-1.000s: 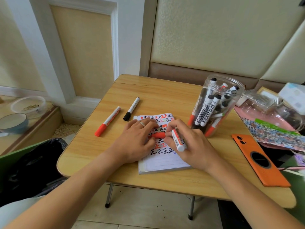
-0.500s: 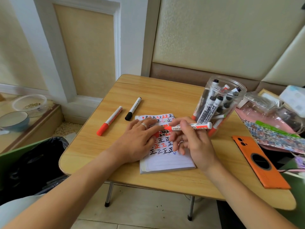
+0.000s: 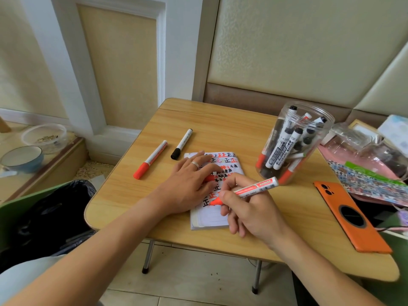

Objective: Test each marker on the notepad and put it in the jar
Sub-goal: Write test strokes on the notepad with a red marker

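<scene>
A notepad (image 3: 212, 219) covered in red and black marks lies in the middle of the wooden table (image 3: 220, 133). My left hand (image 3: 187, 184) presses flat on it, with a red cap (image 3: 209, 178) under its fingers. My right hand (image 3: 247, 206) grips an uncapped red marker (image 3: 254, 188), its tip down on the page. A clear plastic jar (image 3: 293, 142) with several markers stands to the right. A capped red marker (image 3: 151, 159) and a capped black marker (image 3: 182, 144) lie on the table to the left.
An orange phone (image 3: 351, 217) lies at the table's right edge, beside pink plastic clutter (image 3: 364, 155). A black-lined bin (image 3: 48, 215) sits at the lower left. A blue bowl (image 3: 22, 159) and a clear container (image 3: 45, 136) rest on a ledge at left.
My right hand pulled the red marker out of its cap, turned it and brought the tip down onto the page. The cap stayed under my left fingers.
</scene>
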The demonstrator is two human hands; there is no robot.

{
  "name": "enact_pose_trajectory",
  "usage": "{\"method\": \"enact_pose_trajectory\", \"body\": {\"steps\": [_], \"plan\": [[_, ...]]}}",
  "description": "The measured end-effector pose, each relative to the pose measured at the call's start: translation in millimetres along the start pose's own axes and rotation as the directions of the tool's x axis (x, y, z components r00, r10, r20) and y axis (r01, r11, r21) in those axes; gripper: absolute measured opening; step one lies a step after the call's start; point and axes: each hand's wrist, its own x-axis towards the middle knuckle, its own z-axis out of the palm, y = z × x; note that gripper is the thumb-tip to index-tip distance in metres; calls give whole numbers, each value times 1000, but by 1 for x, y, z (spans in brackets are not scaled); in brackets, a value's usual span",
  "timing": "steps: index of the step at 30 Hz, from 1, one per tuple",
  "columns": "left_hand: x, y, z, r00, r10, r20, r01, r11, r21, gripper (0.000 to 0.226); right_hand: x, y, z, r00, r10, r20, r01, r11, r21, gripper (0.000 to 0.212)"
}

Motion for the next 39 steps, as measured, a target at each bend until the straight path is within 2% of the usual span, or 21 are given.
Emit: {"method": "enact_pose_trajectory", "body": {"steps": [6, 12, 17, 24, 39], "plan": [[-1, -1, 0, 1000, 20, 17, -19, 1000, -9, 62, -1, 1, 6, 1000, 29, 10, -28, 999, -30, 16], [-1, 3, -3, 995, 6, 95, -8, 1000, 26, 68, -1, 2, 7, 1000, 17, 5, -16, 998, -59, 14], [-1, 2, -2, 998, 14, 67, -17, 999, 49, 70, 0, 1, 8, 1000, 28, -1, -28, 994, -110, 22], [-2, 2, -3, 997, 15, 72, -19, 999, 49, 73, 2, 1, 6, 995, 84, -60, -90, 990, -104, 20], [-2, 4, -4, 997, 13, 79, -19, 997, 70, 76, -3, -4, 7, 997, 64, -37, -69, 986, -154, 21]]}}
